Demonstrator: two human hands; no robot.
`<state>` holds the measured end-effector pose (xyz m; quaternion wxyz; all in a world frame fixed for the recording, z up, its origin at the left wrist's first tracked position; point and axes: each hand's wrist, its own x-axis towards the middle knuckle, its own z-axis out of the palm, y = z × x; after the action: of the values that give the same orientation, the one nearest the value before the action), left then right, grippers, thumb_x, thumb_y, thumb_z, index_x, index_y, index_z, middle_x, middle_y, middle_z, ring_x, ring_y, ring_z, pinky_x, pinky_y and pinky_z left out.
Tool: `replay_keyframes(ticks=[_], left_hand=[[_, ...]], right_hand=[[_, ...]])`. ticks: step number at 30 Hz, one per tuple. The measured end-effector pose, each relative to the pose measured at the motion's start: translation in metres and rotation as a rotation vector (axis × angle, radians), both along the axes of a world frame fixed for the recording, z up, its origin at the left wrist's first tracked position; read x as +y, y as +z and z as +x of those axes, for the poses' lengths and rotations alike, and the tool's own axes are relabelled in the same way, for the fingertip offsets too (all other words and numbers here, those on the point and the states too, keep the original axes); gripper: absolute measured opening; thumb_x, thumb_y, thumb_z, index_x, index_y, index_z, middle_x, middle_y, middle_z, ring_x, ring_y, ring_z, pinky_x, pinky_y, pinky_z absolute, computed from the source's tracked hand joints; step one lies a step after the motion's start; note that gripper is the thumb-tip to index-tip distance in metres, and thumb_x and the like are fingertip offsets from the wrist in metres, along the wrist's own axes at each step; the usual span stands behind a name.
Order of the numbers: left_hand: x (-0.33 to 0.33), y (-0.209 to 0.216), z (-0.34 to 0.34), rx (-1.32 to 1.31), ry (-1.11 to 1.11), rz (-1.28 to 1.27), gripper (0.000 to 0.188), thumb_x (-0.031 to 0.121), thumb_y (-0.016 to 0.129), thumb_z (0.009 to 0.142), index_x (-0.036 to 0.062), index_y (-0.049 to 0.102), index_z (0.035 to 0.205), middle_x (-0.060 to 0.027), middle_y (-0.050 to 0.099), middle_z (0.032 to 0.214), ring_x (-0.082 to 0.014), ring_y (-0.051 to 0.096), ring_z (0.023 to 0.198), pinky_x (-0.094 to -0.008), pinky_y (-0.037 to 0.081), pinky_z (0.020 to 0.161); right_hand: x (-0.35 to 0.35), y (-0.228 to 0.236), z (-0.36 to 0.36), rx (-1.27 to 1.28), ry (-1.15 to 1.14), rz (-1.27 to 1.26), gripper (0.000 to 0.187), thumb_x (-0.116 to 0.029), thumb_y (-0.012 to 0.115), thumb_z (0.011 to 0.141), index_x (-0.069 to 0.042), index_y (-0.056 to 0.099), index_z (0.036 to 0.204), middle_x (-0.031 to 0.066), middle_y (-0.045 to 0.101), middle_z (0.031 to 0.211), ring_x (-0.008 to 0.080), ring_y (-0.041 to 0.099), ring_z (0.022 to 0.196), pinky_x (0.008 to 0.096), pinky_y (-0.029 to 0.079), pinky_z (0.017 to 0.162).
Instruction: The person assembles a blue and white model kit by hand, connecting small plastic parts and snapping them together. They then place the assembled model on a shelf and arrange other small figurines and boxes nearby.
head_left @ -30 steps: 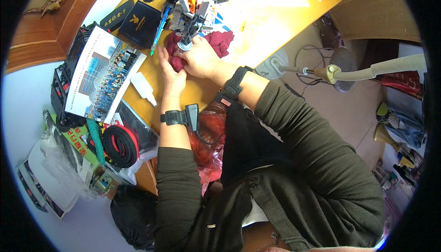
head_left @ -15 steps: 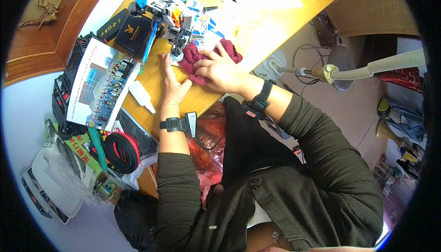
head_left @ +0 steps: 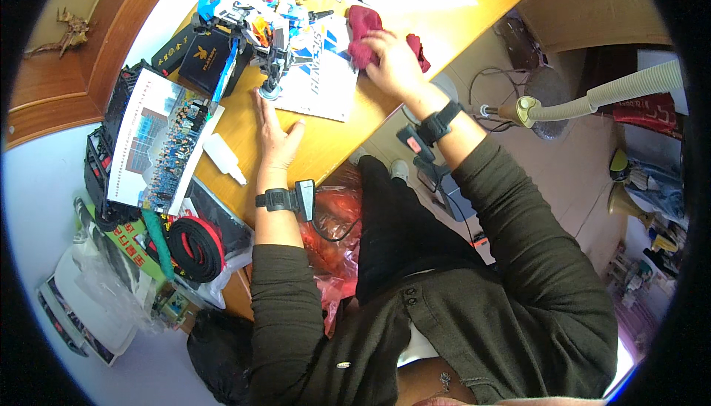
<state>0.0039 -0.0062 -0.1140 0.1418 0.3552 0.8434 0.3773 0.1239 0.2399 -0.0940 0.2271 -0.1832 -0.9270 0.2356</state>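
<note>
My right hand has its fingers curled over a bunched maroon cloth on the desk, beside a white printed sheet or booklet with blue markings. Part of the cloth sticks out past the far side of my fingers. My left hand lies on the wood, fingers stretched out and thumb apart. Its fingertips touch or nearly touch the round clear base of a grey support stand. Above that stand is a blue, white and orange toy robot model.
A white squeeze bottle lies left of my left hand, near a group-photo calendar. Dark boxes stand behind. Right of the wooden desk runs a pale ribbed hose. A red plastic bag hangs below the desk edge.
My right hand has slid the maroon cloth away and to the right, uncovering the printed sheet. My left hand stays near the stand's base, almost still.
</note>
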Motion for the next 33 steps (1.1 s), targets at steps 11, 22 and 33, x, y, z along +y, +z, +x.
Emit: replay_keyframes(ticks=[11, 22, 33], left_hand=[[0.000, -0.002, 0.000, -0.026, -0.003, 0.029, 0.092, 0.018, 0.070, 0.069, 0.0010, 0.013, 0.139, -0.0262, 0.012, 0.144, -0.0385, 0.010, 0.135, -0.0391, 0.014, 0.110], [0.004, -0.005, 0.003, 0.035, 0.031, -0.003, 0.095, 0.029, 0.074, 0.070, -0.0026, 0.015, 0.138, -0.0293, 0.014, 0.142, -0.0403, 0.013, 0.133, -0.0424, 0.016, 0.109], [0.006, 0.000, 0.005, -0.135, 0.076, -0.006, 0.093, 0.018, 0.069, 0.071, 0.0009, 0.010, 0.140, -0.0255, 0.016, 0.143, -0.0379, 0.013, 0.134, -0.0411, 0.016, 0.109]], right_hand=[[-0.031, 0.015, 0.018, 0.039, 0.040, 0.003, 0.032, -0.011, 0.063, 0.066, -0.006, 0.062, 0.097, 0.0123, 0.059, 0.105, 0.0321, 0.051, 0.102, 0.0401, 0.039, 0.091], [0.014, 0.028, -0.082, -0.182, 0.035, 0.136, 0.030, -0.011, 0.061, 0.070, -0.008, 0.065, 0.100, 0.0082, 0.060, 0.107, 0.0305, 0.052, 0.102, 0.0378, 0.042, 0.090], [-0.072, 0.029, -0.006, -0.254, 0.200, 0.214, 0.031, -0.015, 0.057, 0.071, -0.011, 0.061, 0.102, 0.0083, 0.054, 0.115, 0.0348, 0.045, 0.111, 0.0456, 0.044, 0.079]])
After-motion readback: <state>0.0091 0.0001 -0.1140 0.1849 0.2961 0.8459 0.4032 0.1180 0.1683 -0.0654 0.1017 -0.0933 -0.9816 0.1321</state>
